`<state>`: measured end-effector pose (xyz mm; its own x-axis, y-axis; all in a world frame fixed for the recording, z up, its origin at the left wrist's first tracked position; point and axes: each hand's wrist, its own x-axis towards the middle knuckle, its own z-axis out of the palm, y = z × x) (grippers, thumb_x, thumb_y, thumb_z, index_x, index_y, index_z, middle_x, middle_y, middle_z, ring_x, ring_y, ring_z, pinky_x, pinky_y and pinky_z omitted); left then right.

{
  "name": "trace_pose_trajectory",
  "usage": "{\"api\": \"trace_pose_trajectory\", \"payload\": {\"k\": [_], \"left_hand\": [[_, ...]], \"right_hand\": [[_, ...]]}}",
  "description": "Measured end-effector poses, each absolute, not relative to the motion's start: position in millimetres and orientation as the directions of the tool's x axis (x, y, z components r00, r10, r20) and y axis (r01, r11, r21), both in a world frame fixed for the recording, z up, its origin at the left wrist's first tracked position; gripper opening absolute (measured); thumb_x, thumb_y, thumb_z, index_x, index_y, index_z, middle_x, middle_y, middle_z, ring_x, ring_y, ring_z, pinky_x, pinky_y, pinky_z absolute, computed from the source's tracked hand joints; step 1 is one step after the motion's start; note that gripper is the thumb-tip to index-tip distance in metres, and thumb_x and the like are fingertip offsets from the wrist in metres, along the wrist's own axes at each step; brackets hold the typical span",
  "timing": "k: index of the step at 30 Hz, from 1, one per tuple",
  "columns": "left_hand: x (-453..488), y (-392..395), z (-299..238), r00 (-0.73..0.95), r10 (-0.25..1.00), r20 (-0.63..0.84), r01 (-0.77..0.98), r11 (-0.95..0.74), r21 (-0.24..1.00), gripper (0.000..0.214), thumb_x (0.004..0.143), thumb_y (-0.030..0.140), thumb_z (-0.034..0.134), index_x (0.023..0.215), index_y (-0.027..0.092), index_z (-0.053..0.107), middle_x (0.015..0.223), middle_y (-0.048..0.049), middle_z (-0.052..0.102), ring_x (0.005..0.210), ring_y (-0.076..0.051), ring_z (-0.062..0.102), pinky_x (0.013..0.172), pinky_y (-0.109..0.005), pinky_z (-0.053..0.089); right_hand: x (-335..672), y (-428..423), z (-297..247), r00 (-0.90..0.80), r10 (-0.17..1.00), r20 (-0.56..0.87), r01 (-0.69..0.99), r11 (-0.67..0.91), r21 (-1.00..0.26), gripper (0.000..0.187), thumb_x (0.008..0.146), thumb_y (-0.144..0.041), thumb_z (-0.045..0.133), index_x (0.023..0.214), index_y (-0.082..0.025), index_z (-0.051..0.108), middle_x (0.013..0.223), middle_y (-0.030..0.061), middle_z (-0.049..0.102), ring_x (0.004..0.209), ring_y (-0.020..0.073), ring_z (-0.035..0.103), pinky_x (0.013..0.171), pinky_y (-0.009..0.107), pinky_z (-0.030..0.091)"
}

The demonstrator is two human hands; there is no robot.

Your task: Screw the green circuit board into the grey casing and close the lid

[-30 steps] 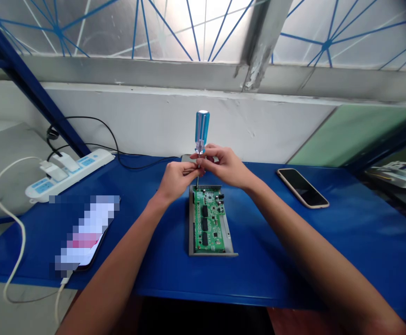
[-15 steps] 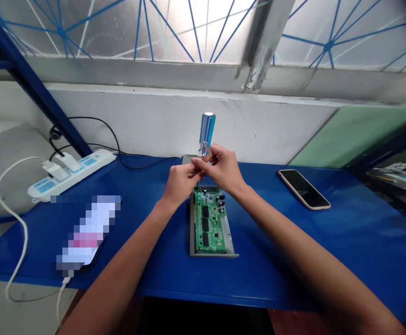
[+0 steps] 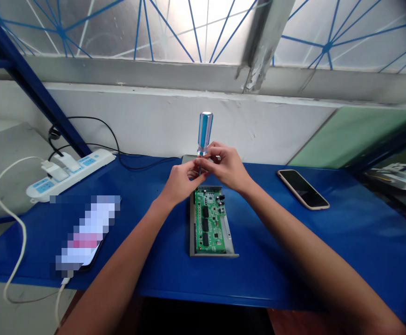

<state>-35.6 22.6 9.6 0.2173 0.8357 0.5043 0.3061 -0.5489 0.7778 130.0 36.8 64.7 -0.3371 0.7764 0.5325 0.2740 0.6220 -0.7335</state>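
A screwdriver with a clear and blue handle stands nearly upright above the far end of a green circuit board. My right hand is closed, its thumb and fingers pinching the screwdriver just below the handle. Closed too, my left hand has its fingertips around the shaft a little lower. The screwdriver's tip and whatever it touches are hidden by the fingers. The board lies in a shallow grey metal housing, its short edge toward me; black chips and a row of pins show on it.
To the left, a lit phone is plugged into a white cable. Behind it lies a power strip with plugs. Another phone, dark-screened, rests at the right of the blue table. A wall rises behind.
The screwdriver has turned slightly about its own axis, and its handle has shifted a little to the left. My right fingers have loosened and spread slightly around it. The board has stayed put.
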Motion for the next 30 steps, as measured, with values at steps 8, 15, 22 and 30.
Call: {"api": "trace_pose_trajectory", "payload": {"k": [8, 15, 22, 30], "left_hand": [[-33, 23, 7, 0.145, 0.824, 0.548, 0.378, -0.558, 0.739, 0.018, 0.090, 0.024, 0.065, 0.076, 0.016, 0.073, 0.073, -0.0052, 0.077, 0.066, -0.020, 0.072, 0.062, -0.029, 0.056], [-36, 27, 2, 0.239, 0.846, 0.476, 0.156, -0.517, 0.841, 0.020, 0.095, 0.031, 0.064, 0.098, 0.016, 0.077, 0.088, -0.0085, 0.080, 0.082, -0.023, 0.078, 0.079, -0.038, 0.064], [-34, 26, 3, 0.315, 0.833, 0.455, 0.106, -0.508, 0.855, 0.021, 0.098, 0.027, 0.060, 0.108, 0.013, 0.073, 0.101, -0.0107, 0.080, 0.096, -0.025, 0.078, 0.091, -0.041, 0.063], [-35, 23, 7, 0.340, 0.820, 0.459, 0.108, -0.519, 0.848, 0.023, 0.100, 0.029, 0.057, 0.108, 0.013, 0.071, 0.102, -0.0112, 0.080, 0.097, -0.025, 0.077, 0.092, -0.040, 0.063]], "right_hand": [[115, 35, 52, -0.185, 0.797, 0.575, 0.285, 0.604, -0.745, 0.031, 0.083, -0.031, 0.075, 0.064, -0.020, 0.052, 0.079, -0.0004, 0.050, 0.066, 0.0131, 0.044, 0.062, 0.031, 0.039], [130, 35, 73, -0.424, 0.805, 0.415, 0.151, 0.514, -0.844, 0.027, 0.091, -0.045, 0.066, 0.103, -0.021, 0.067, 0.098, 0.0033, 0.055, 0.072, 0.0133, 0.053, 0.060, 0.030, 0.046], [125, 32, 77, -0.232, 0.802, 0.550, 0.217, 0.594, -0.774, 0.031, 0.079, -0.040, 0.083, 0.073, -0.020, 0.059, 0.077, -0.0011, 0.052, 0.067, 0.0126, 0.044, 0.063, 0.030, 0.041], [132, 34, 83, -0.455, 0.777, 0.436, 0.210, 0.569, -0.795, 0.030, 0.091, -0.049, 0.068, 0.099, -0.021, 0.072, 0.093, 0.0040, 0.059, 0.077, 0.0161, 0.056, 0.066, 0.031, 0.044]]}}
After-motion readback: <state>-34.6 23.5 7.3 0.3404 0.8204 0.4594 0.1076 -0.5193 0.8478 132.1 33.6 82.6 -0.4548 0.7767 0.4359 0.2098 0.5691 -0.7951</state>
